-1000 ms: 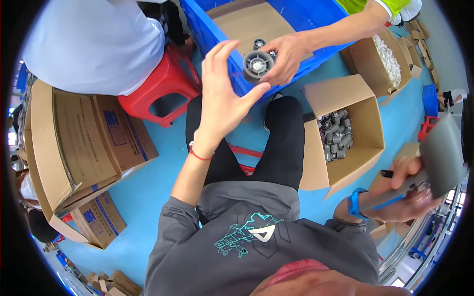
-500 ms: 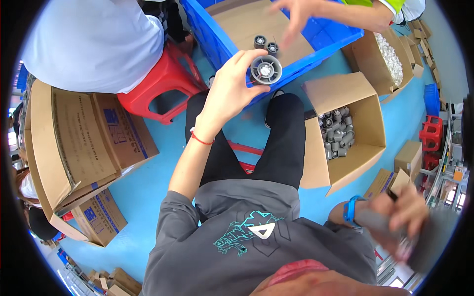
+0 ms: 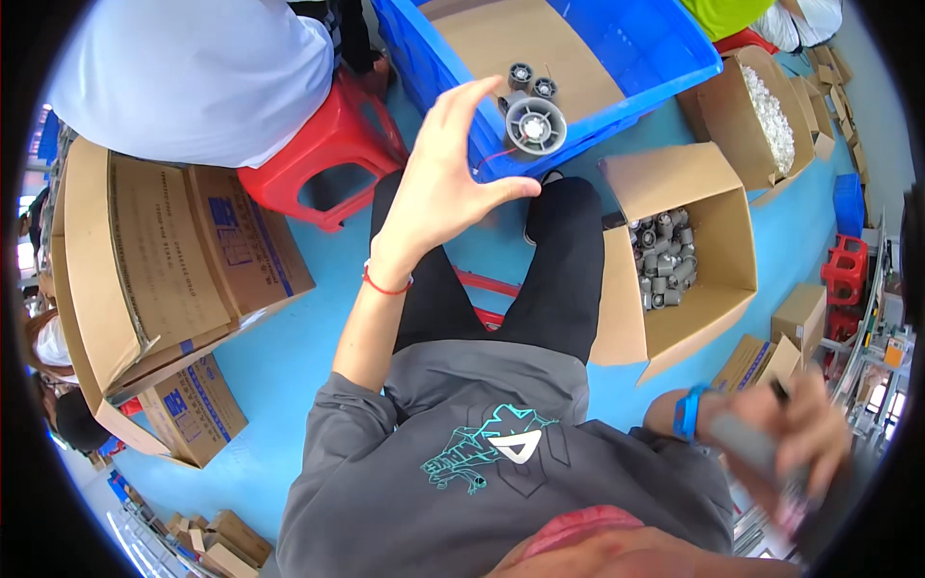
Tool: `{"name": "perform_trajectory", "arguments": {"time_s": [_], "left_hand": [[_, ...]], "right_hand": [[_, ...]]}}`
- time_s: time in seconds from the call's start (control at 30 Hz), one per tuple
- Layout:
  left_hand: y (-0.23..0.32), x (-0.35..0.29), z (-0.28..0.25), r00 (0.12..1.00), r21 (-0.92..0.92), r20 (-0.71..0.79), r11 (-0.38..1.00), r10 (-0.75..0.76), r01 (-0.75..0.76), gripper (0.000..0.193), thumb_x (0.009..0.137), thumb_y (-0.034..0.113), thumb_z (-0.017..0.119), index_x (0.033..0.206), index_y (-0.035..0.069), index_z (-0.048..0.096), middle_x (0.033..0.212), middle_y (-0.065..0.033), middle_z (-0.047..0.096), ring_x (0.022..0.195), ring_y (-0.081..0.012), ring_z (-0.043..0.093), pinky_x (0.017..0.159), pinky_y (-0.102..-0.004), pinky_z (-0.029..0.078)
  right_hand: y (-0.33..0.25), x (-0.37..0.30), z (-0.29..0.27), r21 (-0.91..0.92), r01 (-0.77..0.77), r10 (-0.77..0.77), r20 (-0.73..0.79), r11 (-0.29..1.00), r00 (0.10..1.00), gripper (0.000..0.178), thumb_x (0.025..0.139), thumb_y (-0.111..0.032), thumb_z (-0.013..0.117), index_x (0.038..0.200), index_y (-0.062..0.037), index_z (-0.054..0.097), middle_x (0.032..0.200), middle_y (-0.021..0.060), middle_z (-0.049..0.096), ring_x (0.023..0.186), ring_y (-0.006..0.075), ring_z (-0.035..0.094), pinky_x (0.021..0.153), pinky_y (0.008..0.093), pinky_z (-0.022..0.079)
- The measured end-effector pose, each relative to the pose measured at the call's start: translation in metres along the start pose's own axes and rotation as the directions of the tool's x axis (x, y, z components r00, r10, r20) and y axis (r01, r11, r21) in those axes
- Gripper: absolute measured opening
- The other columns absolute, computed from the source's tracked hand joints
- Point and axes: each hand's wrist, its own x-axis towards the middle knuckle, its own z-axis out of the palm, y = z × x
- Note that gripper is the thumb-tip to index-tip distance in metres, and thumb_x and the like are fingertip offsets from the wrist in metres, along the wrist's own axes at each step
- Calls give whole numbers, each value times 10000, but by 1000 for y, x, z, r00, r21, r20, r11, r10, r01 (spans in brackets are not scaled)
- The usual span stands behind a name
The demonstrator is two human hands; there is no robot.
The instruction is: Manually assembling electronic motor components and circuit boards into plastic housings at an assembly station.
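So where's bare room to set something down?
Bare cyan floor lies between the large brown cardboard box and the left black trouser leg. Inside the blue plastic bin, brown lining is bare beyond grey round parts crowding its near end.

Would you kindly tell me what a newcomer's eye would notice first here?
Likely the bright blue crate at the top, then the large gray round part at its near edge, beside the open left hand. At lower right, the right hand holding a blurred gray object also draws the eye.
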Motion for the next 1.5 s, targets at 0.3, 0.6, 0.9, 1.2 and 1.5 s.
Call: {"name": "perform_trajectory", "arguments": {"time_s": [0.3, 0.6, 0.9, 1.2, 1.5], "left_hand": [[34, -47, -7, 912, -126, -399, 978, 100, -163, 412, 690, 23, 683, 1083, -17, 564, 1127, -179, 573, 1103, -320, 540, 955, -398, 419], [66, -67, 17, 958, -385, -211, 885, 193, -263, 357, 725, 51, 662, 1053, -29, 546, 1013, -199, 597, 934, -290, 594, 822, -376, 488], [70, -57, 28, 983, -584, -132, 791, 128, -182, 785, 726, 331, 786, 1307, -9, 382, 1265, -211, 489, 1202, -310, 471, 962, -383, 402], [34, -71, 37, 946, -900, 211, 328, -247, 287, 872, 676, 429, 835, 1306, -1, 412, 1204, -84, 541, 1114, -165, 539, 967, -306, 427], [29, -73, 32, 932, -859, 205, 401, -299, 318, 987, 630, 583, 802, 1281, -53, 420, 1162, -169, 562, 987, -259, 629, 761, -351, 565]], "right_hand": [[-11, -9, -6, -376, 140, -71, 191, 916, 979, 233, 878, -233, 628, 1032, -65, 581, 1021, 88, 634, 855, 126, 626, 630, 253, 468], [-2, 18, 22, -295, 46, -64, -51, 954, 997, 161, 877, -148, 587, 982, -30, 618, 923, 51, 691, 728, 43, 646, 527, 208, 407], [66, -7, 56, 15, -997, 551, -834, 74, 29, 244, 854, -48, 630, 1065, 5, 521, 816, 55, 621, 684, 140, 628, 557, 253, 515], [61, -67, 53, 13, -997, 897, -437, -69, -68, 304, 1001, -328, 442, 943, -31, 474, 832, 25, 530, 619, 24, 351, 546, 167, 263], [60, -41, 35, -471, -875, 989, -142, -109, -47, 167, 898, -27, 579, 1054, -28, 521, 819, 45, 506, 692, 118, 504, 636, 268, 422]]}}
